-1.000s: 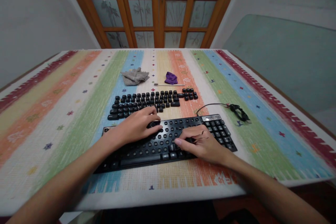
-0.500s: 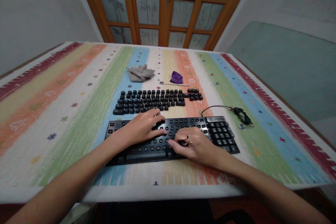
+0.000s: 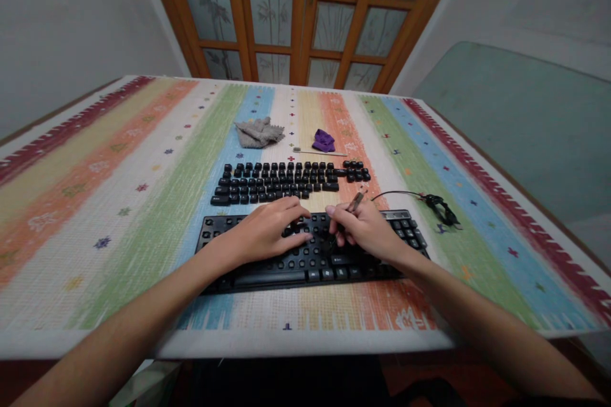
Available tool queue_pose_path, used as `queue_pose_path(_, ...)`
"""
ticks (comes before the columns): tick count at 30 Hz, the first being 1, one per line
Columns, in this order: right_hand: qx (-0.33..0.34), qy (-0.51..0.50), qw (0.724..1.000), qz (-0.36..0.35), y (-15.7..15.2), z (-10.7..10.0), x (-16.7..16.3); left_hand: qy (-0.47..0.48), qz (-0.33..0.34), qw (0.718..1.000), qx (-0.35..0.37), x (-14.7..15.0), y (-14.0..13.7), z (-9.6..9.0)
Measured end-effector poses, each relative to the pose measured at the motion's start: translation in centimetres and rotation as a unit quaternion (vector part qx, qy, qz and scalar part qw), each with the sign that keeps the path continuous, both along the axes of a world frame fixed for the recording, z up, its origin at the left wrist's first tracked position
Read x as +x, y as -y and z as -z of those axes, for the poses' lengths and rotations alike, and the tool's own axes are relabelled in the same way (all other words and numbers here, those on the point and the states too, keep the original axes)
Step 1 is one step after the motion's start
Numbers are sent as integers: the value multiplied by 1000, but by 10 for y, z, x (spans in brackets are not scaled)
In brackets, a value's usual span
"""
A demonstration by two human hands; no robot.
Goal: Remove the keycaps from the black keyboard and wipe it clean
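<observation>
A black keyboard (image 3: 267, 267) lies near the table's front edge, most keycaps off its left and middle part. My left hand (image 3: 270, 232) rests flat on its middle, fingers spread on the key sockets. My right hand (image 3: 365, 229) sits just right of it, fingers pinched around a thin brown tool (image 3: 357, 201) whose lower tip points down at the keyboard. Behind the keyboard the removed black keycaps (image 3: 286, 180) lie laid out in rows on the striped cloth.
The keyboard's cable (image 3: 432, 202) coils at the right. A grey cloth (image 3: 259, 132), a purple cloth (image 3: 324, 140) and a thin metal rod (image 3: 319, 152) lie behind the keycaps. The striped tablecloth (image 3: 119, 191) covers the table. Wooden glass doors stand beyond it.
My right hand has moved from the keyboard's lower middle up toward its top edge, and a thin tool now shows in its fingers. The left hand has barely shifted.
</observation>
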State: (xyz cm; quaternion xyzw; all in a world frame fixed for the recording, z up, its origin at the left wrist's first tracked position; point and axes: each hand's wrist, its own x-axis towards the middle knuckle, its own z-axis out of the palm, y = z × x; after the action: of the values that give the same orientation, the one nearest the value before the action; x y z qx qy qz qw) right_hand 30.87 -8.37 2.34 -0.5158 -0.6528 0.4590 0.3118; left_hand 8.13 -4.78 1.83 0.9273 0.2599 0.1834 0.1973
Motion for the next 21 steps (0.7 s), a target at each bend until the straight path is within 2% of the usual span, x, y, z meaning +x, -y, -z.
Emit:
queue_pose_path(4, 48, -26, 998, 11, 5, -6, 3, 59, 33, 997, -24, 8, 12, -12)
queue_pose_path(8, 71, -64, 995, 24, 10, -9, 1, 73, 65, 995, -5, 16, 18, -13)
queue_pose_path(17, 38, -145, 985, 90, 13, -8, 3, 132, 59, 989, 26, 27, 26, -11)
queue_pose_path(21, 20, -166, 979, 115, 12, -9, 3, 126, 50, 989, 55, 29, 28, -13)
